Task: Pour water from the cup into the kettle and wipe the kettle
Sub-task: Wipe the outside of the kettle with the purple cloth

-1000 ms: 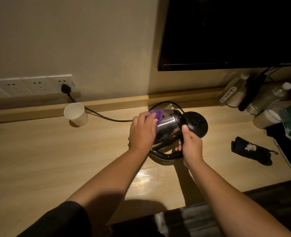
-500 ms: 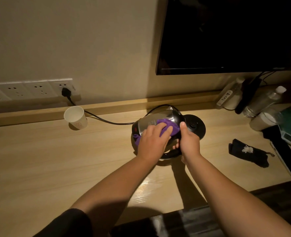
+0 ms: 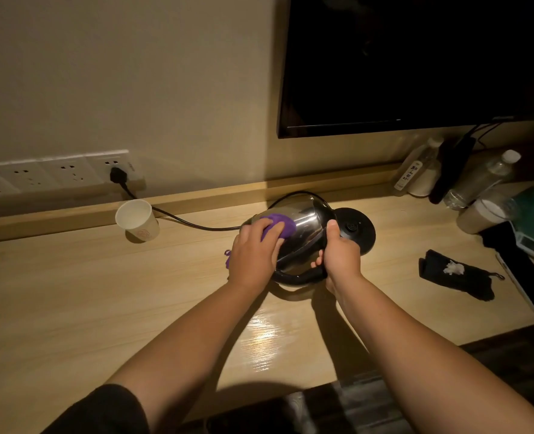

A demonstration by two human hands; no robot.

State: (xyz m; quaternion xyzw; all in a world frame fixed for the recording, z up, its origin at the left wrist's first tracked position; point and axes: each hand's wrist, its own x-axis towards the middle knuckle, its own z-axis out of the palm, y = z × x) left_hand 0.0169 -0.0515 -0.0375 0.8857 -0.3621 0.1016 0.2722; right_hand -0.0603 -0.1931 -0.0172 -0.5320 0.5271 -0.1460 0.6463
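Observation:
A steel kettle (image 3: 303,225) with a black handle is tilted toward me, off its round black base (image 3: 358,228), above the wooden desk (image 3: 71,292). My right hand (image 3: 340,255) grips the kettle's black handle. My left hand (image 3: 254,252) presses a purple cloth (image 3: 279,225) against the kettle's steel side. A white paper cup (image 3: 137,220) stands apart at the back left, near the wall ledge; I cannot see inside it.
A black power cord (image 3: 184,222) runs from the wall socket (image 3: 116,175) past the cup to the base. Bottles (image 3: 481,180) and cups crowd the back right. A black pouch (image 3: 456,278) lies right of the kettle. A dark screen (image 3: 416,64) hangs above.
My left hand has rubbed the purple cloth back and forth over the kettle's side, now up near its top left. The kettle has been turned and tilted in my right hand's grip.

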